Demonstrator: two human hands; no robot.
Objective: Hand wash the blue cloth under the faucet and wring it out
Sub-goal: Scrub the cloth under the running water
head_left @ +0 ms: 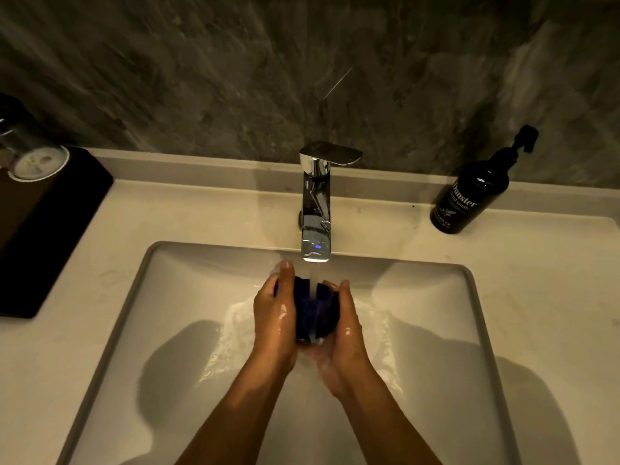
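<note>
grip: left hand [273, 313] and right hand [345, 325] clenched round balled blue cloth [313, 312] | stream from faucet [315, 209] hit cloth between palms | risk: wet cloth could slip down into sink [436, 330]; hard squeeze likely splashes onto tabletop [536, 297]

A black pump bottle [469, 193] stands upright on the pale counter [553, 297] at the right, near the back ledge, with white lettering that reads "hand wash" on its front. Its pump head points toward the wall. On the left side of the counter lies a dark tray [50, 236], partly cut off by the picture's edge. An upturned clear glass [30, 152] sits on the tray's far end, resting on a white paper coaster [50, 169] with a scalloped rim. Behind the counter rises a dark grey stone wall [235, 78], mottled and streaked.
</note>
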